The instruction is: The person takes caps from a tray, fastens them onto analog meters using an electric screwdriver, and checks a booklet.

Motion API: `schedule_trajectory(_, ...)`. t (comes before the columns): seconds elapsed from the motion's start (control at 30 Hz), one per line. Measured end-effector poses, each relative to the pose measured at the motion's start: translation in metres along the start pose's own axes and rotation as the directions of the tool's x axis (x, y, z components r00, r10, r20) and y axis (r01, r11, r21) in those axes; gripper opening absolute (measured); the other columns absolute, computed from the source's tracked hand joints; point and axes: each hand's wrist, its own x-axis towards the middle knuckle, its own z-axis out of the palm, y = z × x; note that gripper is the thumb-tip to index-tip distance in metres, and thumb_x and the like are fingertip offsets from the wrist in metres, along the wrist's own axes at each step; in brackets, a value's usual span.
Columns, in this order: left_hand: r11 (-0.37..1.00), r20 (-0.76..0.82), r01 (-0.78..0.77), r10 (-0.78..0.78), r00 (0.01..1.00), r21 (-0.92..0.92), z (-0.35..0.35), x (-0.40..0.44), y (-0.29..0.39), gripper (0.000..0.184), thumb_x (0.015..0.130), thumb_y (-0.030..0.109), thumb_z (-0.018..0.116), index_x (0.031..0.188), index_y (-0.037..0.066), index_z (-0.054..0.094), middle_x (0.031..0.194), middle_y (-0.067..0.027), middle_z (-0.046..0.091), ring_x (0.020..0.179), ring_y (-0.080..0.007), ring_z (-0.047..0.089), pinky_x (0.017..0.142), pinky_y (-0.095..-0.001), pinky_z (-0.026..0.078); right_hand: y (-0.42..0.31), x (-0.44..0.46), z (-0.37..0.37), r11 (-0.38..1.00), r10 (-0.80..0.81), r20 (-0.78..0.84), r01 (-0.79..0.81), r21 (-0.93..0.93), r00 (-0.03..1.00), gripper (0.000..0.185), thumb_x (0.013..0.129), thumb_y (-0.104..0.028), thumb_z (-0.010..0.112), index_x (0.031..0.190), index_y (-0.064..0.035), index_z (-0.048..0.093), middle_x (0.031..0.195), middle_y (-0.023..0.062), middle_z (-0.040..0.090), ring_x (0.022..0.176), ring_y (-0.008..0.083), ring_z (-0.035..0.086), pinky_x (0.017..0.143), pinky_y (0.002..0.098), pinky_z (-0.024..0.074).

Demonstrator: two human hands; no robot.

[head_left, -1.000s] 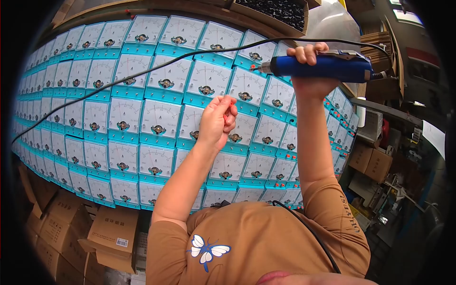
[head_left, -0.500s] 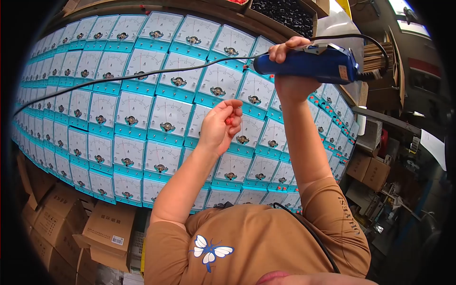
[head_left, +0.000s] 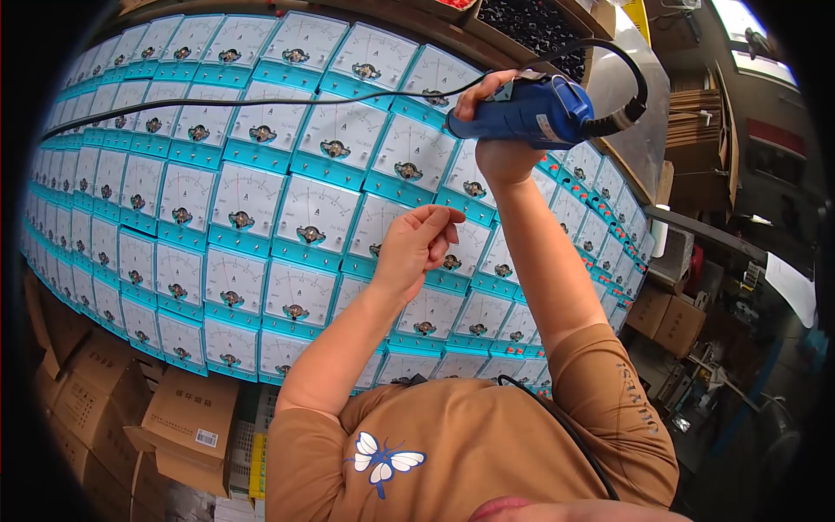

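My right hand (head_left: 491,130) is wrapped around a blue electric screwdriver (head_left: 531,119), held above the upper right of the meter rows. Its cord end points right, and its tip is hard to make out near the meters. My left hand (head_left: 417,248) hovers over the middle rows with fingers curled inward. Small red caps showed in its fingers a moment ago; now the fingers hide them. Beneath both hands lie rows of white-faced ammeters (head_left: 315,207) in teal housings, each with a brass-and-black movement. Red fittings (head_left: 600,207) sit on the terminals of several meters at the right.
A black cord (head_left: 261,102) crosses above the meters from the left. Boxes of black parts (head_left: 532,35) and red parts (head_left: 454,3) stand at the far edge. Cardboard cartons (head_left: 190,409) are stacked at lower left. A metal bar (head_left: 713,228) juts out at the right.
My right hand and the screwdriver have shifted left, and the screwdriver has turned somewhat. My left hand has moved right and slightly nearer my body, its fingers now covering the red caps.
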Motion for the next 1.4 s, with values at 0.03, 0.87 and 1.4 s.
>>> schedule_trajectory(0.03,1.000,0.007,0.016,-0.016,1.000,0.009,0.000,-0.001,0.003,0.023,0.095,0.021,0.054,0.095,-0.001,0.062,0.072,-0.0005,0.055,0.048,-0.0015,0.038,0.040,-0.0149,0.027,0.000,0.000,0.000,1.000,0.001,-0.022,-0.001,-0.002,1.000,0.039,0.088,-0.043,0.044,0.108,-0.0100,0.048,0.082,0.0094,0.054,0.065,0.0236,0.058,0.060,0.0359,0.0459)
schedule_trajectory(0.87,0.994,-0.047,-0.092,0.090,0.995,-0.052,-0.012,0.003,0.021,0.022,0.097,0.018,0.046,0.108,0.000,0.053,0.075,-0.0039,0.056,0.050,-0.0032,0.038,0.041,-0.0173,0.028,-0.028,0.020,0.010,0.999,-0.001,-0.113,0.005,0.039,0.994,0.061,0.087,-0.057,0.031,0.091,-0.0015,0.055,0.064,0.0107,0.054,0.064,0.0227,0.052,0.072,0.0364,0.0421)
schedule_trajectory(1.4,0.997,-0.020,-0.077,0.077,0.997,0.002,-0.008,-0.007,0.017,0.017,0.094,0.017,0.054,0.099,0.002,0.059,0.070,-0.0003,0.055,0.048,-0.0016,0.039,0.039,-0.0149,0.027,0.007,0.017,0.037,0.996,0.006,-0.140,-0.019,-0.089,0.990,0.051,0.084,-0.050,0.038,0.085,-0.0015,0.053,0.067,0.0105,0.053,0.059,0.0227,0.054,0.059,0.0369,0.0452)
